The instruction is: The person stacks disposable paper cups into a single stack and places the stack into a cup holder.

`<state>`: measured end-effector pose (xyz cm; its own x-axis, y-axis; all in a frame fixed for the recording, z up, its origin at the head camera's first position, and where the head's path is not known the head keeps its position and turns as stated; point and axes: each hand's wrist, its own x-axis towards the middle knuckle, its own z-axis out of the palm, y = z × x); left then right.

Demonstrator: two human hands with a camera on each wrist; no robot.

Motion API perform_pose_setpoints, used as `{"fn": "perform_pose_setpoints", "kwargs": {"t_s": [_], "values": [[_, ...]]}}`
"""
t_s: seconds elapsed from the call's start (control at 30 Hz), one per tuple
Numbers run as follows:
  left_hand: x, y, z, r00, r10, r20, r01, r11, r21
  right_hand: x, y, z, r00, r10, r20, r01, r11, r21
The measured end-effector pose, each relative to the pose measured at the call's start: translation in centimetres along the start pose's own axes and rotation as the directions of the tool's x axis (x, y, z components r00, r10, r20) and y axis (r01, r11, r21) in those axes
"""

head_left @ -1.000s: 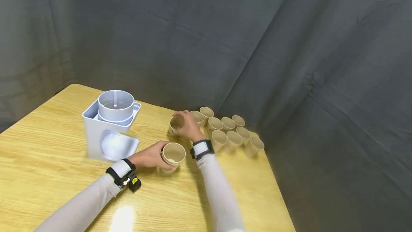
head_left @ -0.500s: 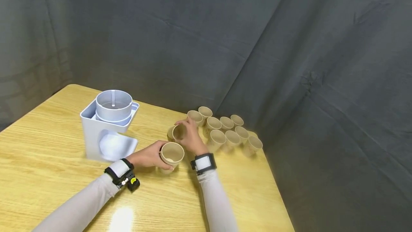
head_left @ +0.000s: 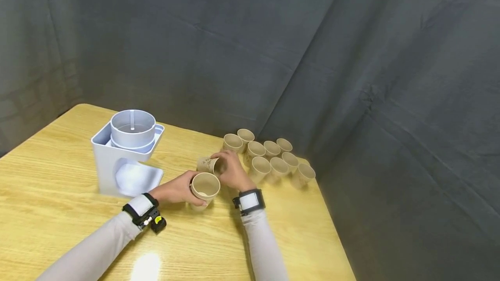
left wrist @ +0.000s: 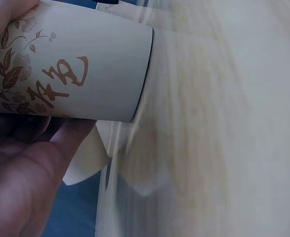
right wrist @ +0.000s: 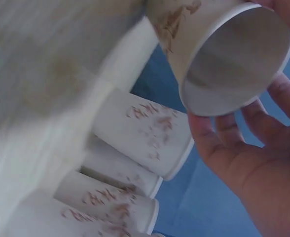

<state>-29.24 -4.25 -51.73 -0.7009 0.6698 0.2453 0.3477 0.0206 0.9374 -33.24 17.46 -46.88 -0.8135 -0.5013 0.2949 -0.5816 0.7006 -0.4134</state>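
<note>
My left hand (head_left: pixel 177 189) grips an upright paper cup (head_left: pixel 205 184) round its side, thumb and fingers on opposite sides. In the left wrist view, that hand (left wrist: pixel 31 168) holds the cup (left wrist: pixel 81 64), which bears brown flower and character print. Beyond the first cup, my right hand (head_left: pixel 233 170) holds another paper cup (head_left: pixel 206 164), tipped sideways with its mouth toward the right palm. The right wrist view has this cup's open mouth (right wrist: pixel 234 64) facing the camera, the right hand's fingers (right wrist: pixel 216 131) at its rim. Whether either cup touches the table is unclear.
Several upright paper cups (head_left: pixel 260 165) stand grouped at the table's far right, near the dark cloth (head_left: pixel 218 47). A white device (head_left: pixel 107 172) with a round tub (head_left: pixel 133 129) on top stands left of the hands on the wooden table (head_left: pixel 195 246).
My right hand has tipped its cup from near upright onto its side and drawn it slightly nearer. The left hand keeps its hold on its cup, and the view has shifted a little.
</note>
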Motion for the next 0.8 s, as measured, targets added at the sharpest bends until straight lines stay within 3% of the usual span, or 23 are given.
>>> {"fn": "perform_pose_setpoints", "kwargs": {"t_s": [0.2,0.5,0.8], "values": [[0.0,0.0,0.0,1.000,0.019,0.000,-0.019,1.000,-0.003,-0.4,-0.4,-1.4,0.999,-0.014,-0.032,0.014,1.000,0.000],[0.0,-0.1,0.0,1.000,0.028,0.001,-0.028,0.999,0.021,-1.2,-2.1,-4.2,0.989,0.048,-0.139,-0.034,0.995,0.096],[0.0,0.0,0.0,1.000,0.013,-0.009,-0.013,0.999,0.029,-2.2,-4.5,-7.2,0.983,-0.006,-0.183,0.036,0.986,0.160]]}}
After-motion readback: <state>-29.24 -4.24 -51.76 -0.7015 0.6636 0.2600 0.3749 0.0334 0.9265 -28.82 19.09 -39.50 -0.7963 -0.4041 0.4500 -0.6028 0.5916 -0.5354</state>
